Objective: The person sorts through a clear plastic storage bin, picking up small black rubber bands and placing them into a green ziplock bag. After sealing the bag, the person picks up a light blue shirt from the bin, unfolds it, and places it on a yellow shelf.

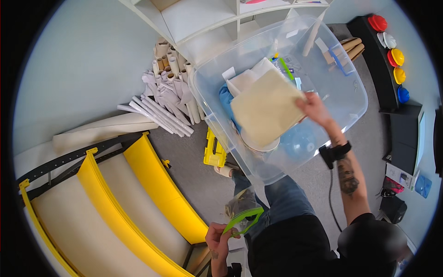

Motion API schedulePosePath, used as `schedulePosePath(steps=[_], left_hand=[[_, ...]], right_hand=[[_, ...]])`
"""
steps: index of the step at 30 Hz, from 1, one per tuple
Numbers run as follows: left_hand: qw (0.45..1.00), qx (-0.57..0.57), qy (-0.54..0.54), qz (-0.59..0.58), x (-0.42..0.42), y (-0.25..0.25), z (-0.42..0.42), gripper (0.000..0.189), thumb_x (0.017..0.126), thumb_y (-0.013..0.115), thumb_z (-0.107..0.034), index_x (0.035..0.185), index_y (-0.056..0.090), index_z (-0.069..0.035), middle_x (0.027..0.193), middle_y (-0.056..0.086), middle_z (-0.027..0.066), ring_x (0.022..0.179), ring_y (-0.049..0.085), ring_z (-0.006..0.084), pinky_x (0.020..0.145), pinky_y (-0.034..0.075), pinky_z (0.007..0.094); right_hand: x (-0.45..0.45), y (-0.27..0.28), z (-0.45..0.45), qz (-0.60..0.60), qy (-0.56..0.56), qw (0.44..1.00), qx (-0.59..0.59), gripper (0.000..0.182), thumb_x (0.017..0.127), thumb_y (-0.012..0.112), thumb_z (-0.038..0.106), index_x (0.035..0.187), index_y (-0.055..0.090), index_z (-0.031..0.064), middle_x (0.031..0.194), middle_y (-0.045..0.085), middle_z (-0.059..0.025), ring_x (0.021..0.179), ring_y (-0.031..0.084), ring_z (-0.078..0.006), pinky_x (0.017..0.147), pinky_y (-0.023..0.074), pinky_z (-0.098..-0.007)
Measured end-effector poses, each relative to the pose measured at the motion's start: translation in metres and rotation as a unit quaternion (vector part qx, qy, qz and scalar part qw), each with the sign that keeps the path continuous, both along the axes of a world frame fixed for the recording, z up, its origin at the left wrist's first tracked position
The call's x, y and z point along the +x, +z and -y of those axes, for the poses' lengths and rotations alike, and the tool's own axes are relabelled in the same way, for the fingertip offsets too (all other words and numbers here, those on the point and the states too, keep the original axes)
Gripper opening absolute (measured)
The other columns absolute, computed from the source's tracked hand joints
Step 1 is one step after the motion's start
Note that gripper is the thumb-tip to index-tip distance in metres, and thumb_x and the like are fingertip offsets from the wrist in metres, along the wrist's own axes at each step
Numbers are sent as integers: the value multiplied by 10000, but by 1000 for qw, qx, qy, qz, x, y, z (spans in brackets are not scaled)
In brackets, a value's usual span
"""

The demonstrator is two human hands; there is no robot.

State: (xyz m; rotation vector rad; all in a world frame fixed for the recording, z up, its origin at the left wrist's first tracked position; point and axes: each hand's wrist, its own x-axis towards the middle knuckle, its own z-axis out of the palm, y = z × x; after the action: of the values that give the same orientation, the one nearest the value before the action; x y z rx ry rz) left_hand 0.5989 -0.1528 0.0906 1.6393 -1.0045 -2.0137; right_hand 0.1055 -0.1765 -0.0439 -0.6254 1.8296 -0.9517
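My left hand (221, 237) grips the rim of a clear plastic bag (244, 202) with a bright green top edge; its mouth gapes and some dark contents show through, too unclear to name. With my right hand (313, 109) I hold one corner of a flat cream-coloured sheet (266, 104) over a large clear plastic storage tub (358, 100). Beneath the sheet in the tub are white sheets (242, 81), blue material (225, 98), a round white container (271, 147) partly covered, and a translucent bluish round object (298, 142). A green-edged package (285, 67) lies behind.
Yellow-beamed shelving (166, 194) stands at the left. A yellow toolbox (214, 150) sits on the floor beside the tub. Paper rolls and cardboard tubes (171, 65) lean by the white shelf unit (204, 17). Several hard hats (398, 57) line a black ledge at right.
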Motion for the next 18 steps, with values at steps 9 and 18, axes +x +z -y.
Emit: schedulePosePath(steps=[9,18], left_hand=[[998,50,-18,-39,3,-30,8,170,920,596,134,1023,526,19,883,717,189,749,722,239,712,611,359],[995,79,3,-54,2,-58,14,174,901,588,140,1000,509,20,880,701,211,741,705,239,690,610,364]], right_hand=[[-88,-62,-13,-414,42,871,260,386,934,613,167,1263,624,-33,970,744,-179,850,762,-316,649,624,-432],[44,-219,38,87,313,808,492,596,878,684,323,1296,577,-88,1111,686,-251,954,723,-377,747,623,-497]])
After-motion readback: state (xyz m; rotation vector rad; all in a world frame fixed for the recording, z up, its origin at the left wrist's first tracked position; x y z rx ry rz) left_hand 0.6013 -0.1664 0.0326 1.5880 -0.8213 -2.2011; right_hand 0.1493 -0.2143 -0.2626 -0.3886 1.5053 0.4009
